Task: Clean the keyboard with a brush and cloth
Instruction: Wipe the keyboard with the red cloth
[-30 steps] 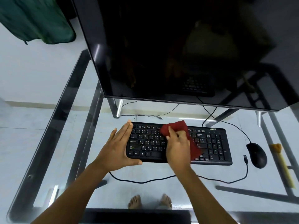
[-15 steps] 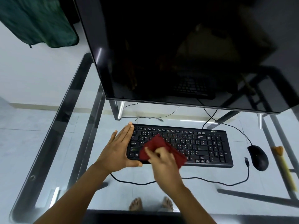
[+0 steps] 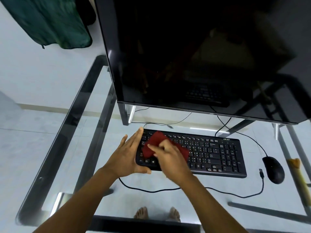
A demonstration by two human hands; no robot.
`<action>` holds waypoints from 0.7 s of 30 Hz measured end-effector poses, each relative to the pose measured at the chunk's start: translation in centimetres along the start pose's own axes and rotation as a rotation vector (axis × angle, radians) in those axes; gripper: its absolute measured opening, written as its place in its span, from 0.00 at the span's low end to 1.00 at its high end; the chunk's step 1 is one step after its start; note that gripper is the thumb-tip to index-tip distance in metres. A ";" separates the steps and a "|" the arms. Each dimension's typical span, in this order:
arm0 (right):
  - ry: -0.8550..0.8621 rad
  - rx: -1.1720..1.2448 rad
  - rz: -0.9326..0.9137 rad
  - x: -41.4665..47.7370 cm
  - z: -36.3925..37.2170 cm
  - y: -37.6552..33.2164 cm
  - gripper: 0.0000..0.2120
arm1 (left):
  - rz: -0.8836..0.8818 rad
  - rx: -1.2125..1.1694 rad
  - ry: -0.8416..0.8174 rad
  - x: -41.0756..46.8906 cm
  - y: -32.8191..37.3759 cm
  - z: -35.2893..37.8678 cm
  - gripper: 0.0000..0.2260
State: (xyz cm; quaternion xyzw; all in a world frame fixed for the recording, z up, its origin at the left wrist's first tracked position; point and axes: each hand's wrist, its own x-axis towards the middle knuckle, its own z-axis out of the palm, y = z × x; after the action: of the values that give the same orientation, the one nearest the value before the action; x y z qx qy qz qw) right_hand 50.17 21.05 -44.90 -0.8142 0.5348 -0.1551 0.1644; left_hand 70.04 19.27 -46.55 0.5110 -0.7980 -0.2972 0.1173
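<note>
You stand at a glass desk [image 3: 57,148] with a dark metal frame, the pale tiled floor showing through the top. Nearest to you, your bare feet [image 3: 141,213] show beneath the glass. Just beyond them a black cable [image 3: 235,195] loops across the desk and ends in a loose USB plug [image 3: 261,173]. Your left hand [image 3: 127,157] lies against the left end of the black keyboard [image 3: 218,155], fingers straight and together along its side, thumb at its front edge, gripping nothing. Your right hand [image 3: 170,158] has its fingers curled over the bunched red cloth [image 3: 154,142] and presses it onto the left part of the keys. The keyboard lies flat in the middle of the desk. Right of it, apart from it, sits a black mouse [image 3: 273,169], and further right a pale-handled tool that looks like the brush [image 3: 293,163], too blurred to be sure. Behind the keyboard a large dark monitor [image 3: 185,56] stands, its screen off. Far left, green fabric [image 3: 50,22] hangs against the wall
</note>
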 end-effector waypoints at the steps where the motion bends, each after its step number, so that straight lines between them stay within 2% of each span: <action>1: 0.052 0.003 0.080 0.2 -0.6 1.2 0.20 | -0.010 -0.011 -0.003 0.0 0.0 0.0 0.63; 4: 0.267 -0.041 0.489 -0.1 -2.4 4.5 0.16 | -0.015 -0.030 0.009 0.0 -0.1 0.2 0.64; 5: 0.302 -0.047 0.554 0.0 -2.3 4.6 0.15 | -0.015 -0.033 0.016 0.0 -0.1 0.2 0.64; 7: 0.287 -0.085 0.533 1.5 -1.2 3.0 0.15 | -0.012 -0.024 0.026 0.0 -0.1 0.3 0.64; 11: 0.128 -0.034 0.309 5.1 1.5 -2.4 0.17 | -0.010 -0.025 0.037 0.1 -0.2 0.5 0.64; 14: 0.086 0.016 0.252 4.6 -0.2 -0.9 0.17 | -0.015 -0.039 0.042 0.0 -0.1 0.3 0.65; 18: 0.207 -0.025 0.429 0.7 -3.2 4.5 0.15 | -0.008 -0.050 0.048 -0.1 0.1 0.2 0.64; 21: 0.188 -0.027 0.449 1.5 -2.2 3.9 0.16 | -0.017 -0.059 0.039 0.0 0.1 0.2 0.64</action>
State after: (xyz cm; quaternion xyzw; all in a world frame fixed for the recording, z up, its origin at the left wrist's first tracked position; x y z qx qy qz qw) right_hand 46.58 18.01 -44.53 -0.6591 0.7172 -0.1827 0.1336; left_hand 69.92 19.37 -46.64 0.5196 -0.7822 -0.3114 0.1453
